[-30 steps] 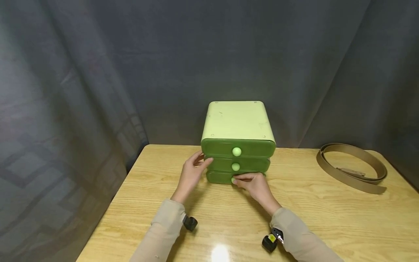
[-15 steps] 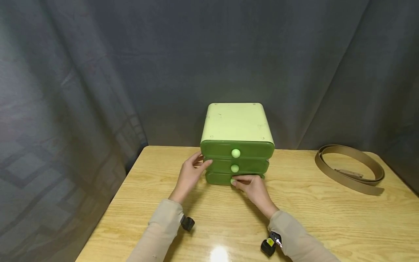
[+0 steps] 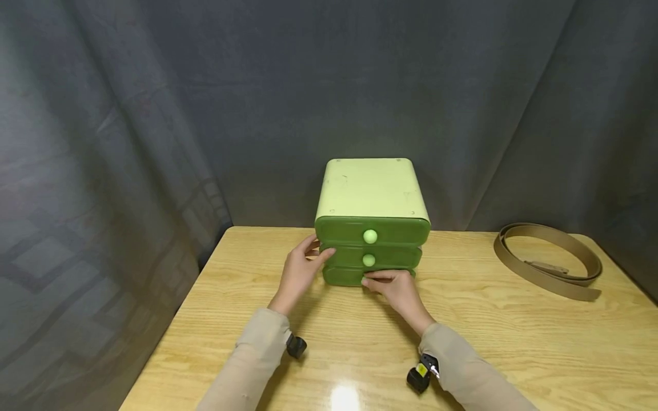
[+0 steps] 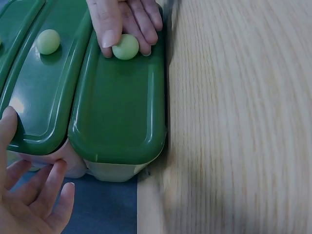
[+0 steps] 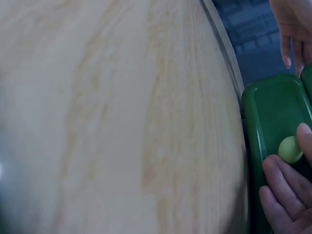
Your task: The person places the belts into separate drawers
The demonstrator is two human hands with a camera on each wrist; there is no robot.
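Note:
A small cabinet (image 3: pixel 372 188) with a pale green top and green drawer fronts stands on the wooden table. The drawers are stacked, each with a round pale knob. At its left side, my left hand (image 3: pixel 300 270) has the thumb on the middle drawer front (image 4: pixel 44 87) and the fingers against the side behind it. My right hand (image 3: pixel 398 290) is at the bottom drawer front (image 4: pixel 119 102), thumb and fingers around its knob (image 4: pixel 126 47). In the right wrist view the thumb and fingertips meet that knob (image 5: pixel 290 149) from two sides.
A coiled tan belt (image 3: pixel 550 279) lies on the table (image 3: pixel 514 342) at the right. Behind the table hangs a dark grey curtain (image 3: pixel 375 85), which also runs down the left side. Small black devices sit on both wrists.
Both hands keep their places at the cabinet, and the drawers look the same. The whole head view shifts slightly between frames.

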